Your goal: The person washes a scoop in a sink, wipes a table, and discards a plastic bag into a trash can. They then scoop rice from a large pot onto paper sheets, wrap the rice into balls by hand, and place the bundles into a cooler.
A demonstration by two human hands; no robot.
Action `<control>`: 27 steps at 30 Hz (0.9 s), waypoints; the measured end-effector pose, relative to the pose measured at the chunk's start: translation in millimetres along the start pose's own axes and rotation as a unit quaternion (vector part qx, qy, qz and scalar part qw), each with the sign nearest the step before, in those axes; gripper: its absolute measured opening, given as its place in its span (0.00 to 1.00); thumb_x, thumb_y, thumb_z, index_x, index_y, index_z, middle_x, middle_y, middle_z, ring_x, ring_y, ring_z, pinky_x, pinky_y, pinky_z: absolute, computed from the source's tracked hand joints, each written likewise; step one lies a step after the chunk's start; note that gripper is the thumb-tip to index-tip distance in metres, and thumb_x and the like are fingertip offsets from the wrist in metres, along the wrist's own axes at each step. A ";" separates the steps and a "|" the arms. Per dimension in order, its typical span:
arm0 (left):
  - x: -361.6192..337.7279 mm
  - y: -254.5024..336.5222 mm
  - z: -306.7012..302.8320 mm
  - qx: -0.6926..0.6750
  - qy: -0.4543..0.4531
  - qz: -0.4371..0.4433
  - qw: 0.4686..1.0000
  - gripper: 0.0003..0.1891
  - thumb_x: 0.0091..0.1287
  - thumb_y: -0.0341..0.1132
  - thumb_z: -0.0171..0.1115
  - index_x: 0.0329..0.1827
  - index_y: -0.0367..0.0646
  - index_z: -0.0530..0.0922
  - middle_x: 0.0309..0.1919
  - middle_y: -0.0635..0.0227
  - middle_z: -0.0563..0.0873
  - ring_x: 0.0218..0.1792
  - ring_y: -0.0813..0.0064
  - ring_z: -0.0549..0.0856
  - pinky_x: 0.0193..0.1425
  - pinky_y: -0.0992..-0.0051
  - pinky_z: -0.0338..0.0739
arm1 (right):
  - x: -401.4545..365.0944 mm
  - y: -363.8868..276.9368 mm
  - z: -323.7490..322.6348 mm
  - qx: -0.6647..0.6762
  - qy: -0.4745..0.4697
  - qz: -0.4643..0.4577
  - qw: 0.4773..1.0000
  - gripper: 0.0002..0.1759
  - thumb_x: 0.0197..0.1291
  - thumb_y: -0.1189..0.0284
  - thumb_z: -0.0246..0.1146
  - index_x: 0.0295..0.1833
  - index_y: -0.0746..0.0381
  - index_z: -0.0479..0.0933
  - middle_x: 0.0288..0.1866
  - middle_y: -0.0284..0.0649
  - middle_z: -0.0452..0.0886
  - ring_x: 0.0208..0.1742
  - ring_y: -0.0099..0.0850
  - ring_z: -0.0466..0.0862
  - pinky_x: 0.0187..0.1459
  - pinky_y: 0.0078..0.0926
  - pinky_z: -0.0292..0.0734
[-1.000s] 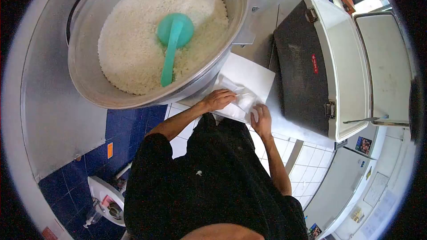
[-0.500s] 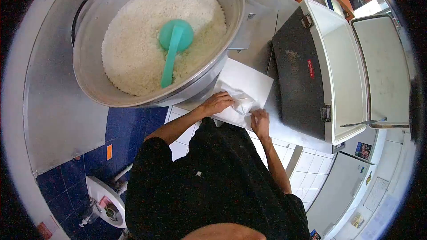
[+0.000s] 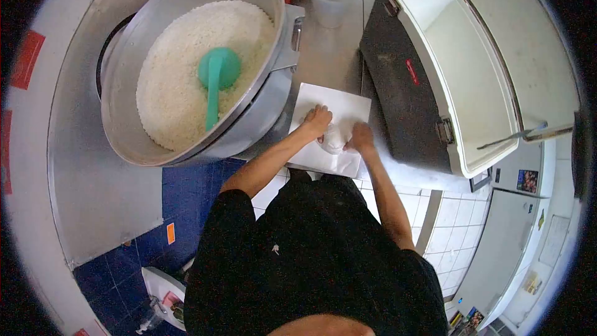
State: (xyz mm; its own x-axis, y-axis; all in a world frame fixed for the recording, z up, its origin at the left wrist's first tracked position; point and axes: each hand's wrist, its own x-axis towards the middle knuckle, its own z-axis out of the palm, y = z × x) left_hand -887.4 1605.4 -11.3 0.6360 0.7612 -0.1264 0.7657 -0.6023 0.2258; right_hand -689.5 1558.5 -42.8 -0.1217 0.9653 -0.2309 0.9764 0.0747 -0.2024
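A stack of white wrapping paper (image 3: 305, 96) lies flat on the steel counter in front of me. On it sits a rounded white bundle (image 3: 334, 140) in crinkled, thin wrapping; its contents are hidden. My left hand (image 3: 317, 121) has its fingers curled on the bundle's upper left side. At the right side, my right hand (image 3: 360, 137) grips the bundle with closed, slightly blurred fingers. To the left, a big metal pot (image 3: 249, 118) holds white rice (image 3: 174, 74). A turquoise scoop (image 3: 219, 70) rests on the rice, bowl side down.
On the right stands a black cool box (image 3: 404, 87) with its white lid (image 3: 522, 43) raised. Clear plastic containers (image 3: 326, 3) stand toward the back of the counter (image 3: 339, 50). A small sink (image 3: 158, 286) is low on the left, beside blue tiles.
The crinkled wrapping between my hands has become a rounder bundle. My left hand has shifted to its upper left side, and my right hand has moved up. The view has shifted.
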 end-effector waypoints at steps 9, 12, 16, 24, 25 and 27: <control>-65.7 25.9 13.5 -0.257 0.074 -0.129 0.955 0.09 0.58 0.27 0.63 0.40 0.35 0.83 0.38 0.52 0.84 0.41 0.51 0.84 0.50 0.60 0.78 | -54.4 -36.5 11.8 0.253 0.115 0.115 0.954 0.08 0.51 0.74 0.68 0.37 0.65 0.79 0.37 0.54 0.82 0.42 0.50 0.82 0.44 0.44 0.78; -89.5 47.0 46.3 -0.259 0.188 -0.127 0.939 0.17 0.61 0.26 0.61 0.53 0.34 0.79 0.47 0.52 0.82 0.48 0.51 0.81 0.55 0.60 0.76 | -89.2 -60.9 21.8 0.267 0.219 0.041 0.938 0.19 0.61 0.80 0.55 0.58 0.74 0.71 0.42 0.59 0.79 0.49 0.54 0.78 0.52 0.48 0.74; -97.9 70.9 52.3 -0.225 0.242 -0.100 0.939 0.30 0.64 0.26 0.59 0.71 0.30 0.63 0.57 0.46 0.75 0.58 0.49 0.73 0.64 0.59 0.70 | -100.4 -83.6 8.9 0.253 0.234 0.044 0.938 0.31 0.63 0.74 0.55 0.68 0.80 0.59 0.50 0.65 0.75 0.53 0.58 0.73 0.61 0.48 0.69; -66.2 68.3 42.8 -0.672 0.201 -0.251 0.667 0.36 0.69 0.36 0.59 0.76 0.31 0.54 0.64 0.51 0.75 0.61 0.64 0.76 0.63 0.68 0.71 | -38.6 -79.1 7.6 0.618 0.176 0.286 0.711 0.31 0.65 0.63 0.61 0.61 0.79 0.67 0.52 0.58 0.78 0.54 0.45 0.79 0.55 0.35 0.74; -63.1 65.7 39.2 -0.781 0.188 -0.273 0.529 0.37 0.70 0.39 0.59 0.76 0.32 0.53 0.66 0.53 0.73 0.65 0.66 0.74 0.66 0.68 0.70 | -38.2 -77.2 3.3 0.630 0.169 0.253 0.715 0.29 0.64 0.65 0.61 0.61 0.78 0.68 0.52 0.56 0.78 0.54 0.43 0.79 0.55 0.34 0.74; -52.2 61.9 24.4 -0.798 0.210 -0.271 0.496 0.36 0.72 0.44 0.57 0.76 0.32 0.56 0.69 0.57 0.70 0.69 0.68 0.70 0.71 0.69 0.64 | -39.8 -80.5 -20.9 0.652 0.156 0.189 0.717 0.26 0.63 0.69 0.60 0.62 0.74 0.69 0.53 0.51 0.78 0.53 0.39 0.79 0.56 0.31 0.74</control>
State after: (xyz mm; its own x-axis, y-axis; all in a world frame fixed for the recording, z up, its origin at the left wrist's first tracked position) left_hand -870.9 1522.5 -14.3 0.0463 0.8924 -0.4489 -0.4496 0.4199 0.7884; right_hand -759.5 1519.3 2.5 0.3532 0.8790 -0.3203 -0.0926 -0.3078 -0.9469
